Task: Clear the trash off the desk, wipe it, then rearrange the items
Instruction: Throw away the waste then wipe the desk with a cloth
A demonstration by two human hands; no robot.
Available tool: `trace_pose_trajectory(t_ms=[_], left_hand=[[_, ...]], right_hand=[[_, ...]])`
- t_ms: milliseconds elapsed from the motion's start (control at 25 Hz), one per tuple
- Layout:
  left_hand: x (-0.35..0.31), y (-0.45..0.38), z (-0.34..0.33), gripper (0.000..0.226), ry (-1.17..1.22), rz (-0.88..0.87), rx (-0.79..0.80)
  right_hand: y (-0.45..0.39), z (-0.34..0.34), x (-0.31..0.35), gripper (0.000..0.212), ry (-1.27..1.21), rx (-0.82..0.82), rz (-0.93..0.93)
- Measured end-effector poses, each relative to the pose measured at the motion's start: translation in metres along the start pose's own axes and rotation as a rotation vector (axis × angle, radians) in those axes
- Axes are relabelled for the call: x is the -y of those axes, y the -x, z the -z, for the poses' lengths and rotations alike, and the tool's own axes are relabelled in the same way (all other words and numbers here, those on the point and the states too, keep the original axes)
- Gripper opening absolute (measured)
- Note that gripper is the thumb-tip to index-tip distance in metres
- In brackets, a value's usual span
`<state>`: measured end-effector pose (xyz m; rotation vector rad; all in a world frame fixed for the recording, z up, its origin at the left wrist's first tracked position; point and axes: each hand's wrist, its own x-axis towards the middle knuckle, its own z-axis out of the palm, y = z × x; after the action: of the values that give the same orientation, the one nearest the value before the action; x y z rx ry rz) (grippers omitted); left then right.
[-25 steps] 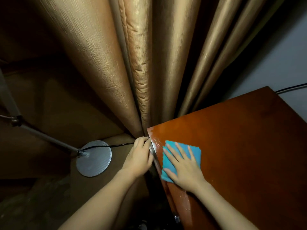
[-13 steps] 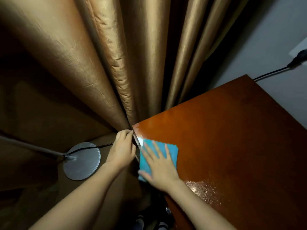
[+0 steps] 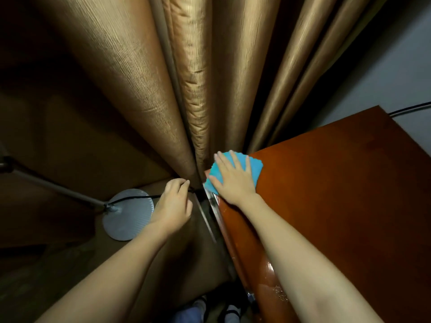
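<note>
Desk (image 3: pixel 338 206): glossy reddish-brown wood, wet edge

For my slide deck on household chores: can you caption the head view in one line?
Right hand presses a blue cloth flat on the desk corner by the curtain.

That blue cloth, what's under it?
The blue cloth lies on the reddish desk, at its far corner, pressed flat by the right hand. The wood directly beneath is covered.

Dim warm light, deep shadows left, wide-angle edge distortion, slight blur
</note>
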<state>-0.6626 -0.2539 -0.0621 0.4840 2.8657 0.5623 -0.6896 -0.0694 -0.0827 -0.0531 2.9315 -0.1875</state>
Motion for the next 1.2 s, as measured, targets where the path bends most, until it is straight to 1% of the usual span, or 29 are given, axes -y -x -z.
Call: trace_pose_trajectory(t_ms=[80,120,160,200,240,280,320,360,400,440,480,520,560,600,680,720,760,800,880,960,1040,1080,1120,1160,1200], left_hand=[[0.004,0.0,0.001,0.049,0.005,0.022,0.013],[0.002,0.0,0.002,0.048,0.013,0.033,0.012],[-0.001,-0.002,0.003,0.048,0.022,0.028,0.004],[-0.006,-0.004,0.005,0.048,0.035,0.013,-0.004],[-0.01,-0.007,0.006,0.048,0.049,-0.007,-0.006],[-0.015,-0.01,0.007,0.048,0.061,-0.023,-0.011],[-0.019,-0.013,0.007,0.048,0.069,-0.036,-0.019],[-0.023,-0.016,0.007,0.048,0.076,-0.048,-0.027],[-0.027,-0.019,0.008,0.048,0.082,-0.063,-0.028],[-0.032,-0.02,0.008,0.048,0.085,-0.083,-0.027],[-0.036,-0.021,0.007,0.048,0.082,-0.1,-0.028],[-0.04,-0.022,0.006,0.048,0.084,-0.109,-0.033],[-0.044,-0.023,0.004,0.048,0.091,-0.109,-0.036],[-0.049,-0.023,0.003,0.048,0.098,-0.106,-0.035],[-0.063,-0.023,-0.002,0.048,0.086,-0.129,-0.011],[-0.071,-0.021,-0.006,0.048,0.068,-0.173,0.014],[-0.08,-0.02,-0.011,0.048,0.051,-0.23,0.041],[-0.091,-0.018,-0.016,0.049,0.037,-0.283,0.066],[-0.108,-0.013,-0.024,0.049,0.016,-0.338,0.1],[-0.119,-0.008,-0.033,0.048,0.012,-0.367,0.105],[-0.125,-0.005,-0.04,0.048,0.007,-0.376,0.122],[-0.127,-0.006,-0.042,0.047,-0.003,-0.365,0.126],[-0.128,-0.008,-0.043,0.047,-0.008,-0.348,0.127],[-0.129,-0.011,-0.044,0.047,-0.012,-0.334,0.123],[-0.132,-0.013,-0.044,0.047,-0.018,-0.326,0.122]], right_hand=[[0.018,-0.003,0.013,0.064,0.046,0.03,0.223],[0.034,-0.006,0.01,0.063,0.077,0.004,0.328],[0.051,-0.011,0.001,0.062,0.098,-0.029,0.397],[0.07,-0.014,-0.012,0.062,0.112,-0.029,0.422],[0.087,-0.016,-0.03,0.062,0.125,-0.026,0.398],[0.096,-0.018,-0.051,0.063,0.132,-0.066,0.316],[0.099,-0.018,-0.069,0.066,0.125,-0.108,0.175],[0.095,-0.01,-0.079,0.068,0.083,-0.134,-0.013],[0.084,-0.009,-0.082,0.069,0.015,-0.137,-0.213],[0.071,-0.007,-0.076,0.067,-0.037,-0.135,-0.371],[0.063,-0.007,-0.062,0.066,-0.061,-0.146,-0.454],[0.06,-0.01,-0.045,0.066,-0.062,-0.201,-0.435],[0.067,-0.017,-0.027,0.067,-0.043,-0.232,-0.354],[0.088,-0.025,-0.013,0.07,-0.012,-0.205,-0.228],[0.153,-0.041,0.003,0.073,0.046,-0.078,0.016],[0.185,-0.044,-0.002,0.074,0.068,-0.044,0.081],[0.21,-0.044,-0.016,0.073,0.071,-0.033,0.092],[0.228,-0.044,-0.039,0.072,0.07,-0.021,0.053],[0.24,-0.041,-0.09,0.07,0.108,-0.064,-0.143],[0.218,-0.028,-0.132,0.074,0.073,-0.085,-0.391],[0.177,-0.021,-0.136,0.077,-0.048,-0.112,-0.633],[0.158,-0.016,-0.123,0.077,-0.086,-0.123,-0.673],[0.147,-0.016,-0.106,0.076,-0.092,-0.158,-0.632],[0.149,-0.021,-0.087,0.076,-0.065,-0.177,-0.518],[0.164,-0.028,-0.069,0.075,-0.037,-0.139,-0.37]])
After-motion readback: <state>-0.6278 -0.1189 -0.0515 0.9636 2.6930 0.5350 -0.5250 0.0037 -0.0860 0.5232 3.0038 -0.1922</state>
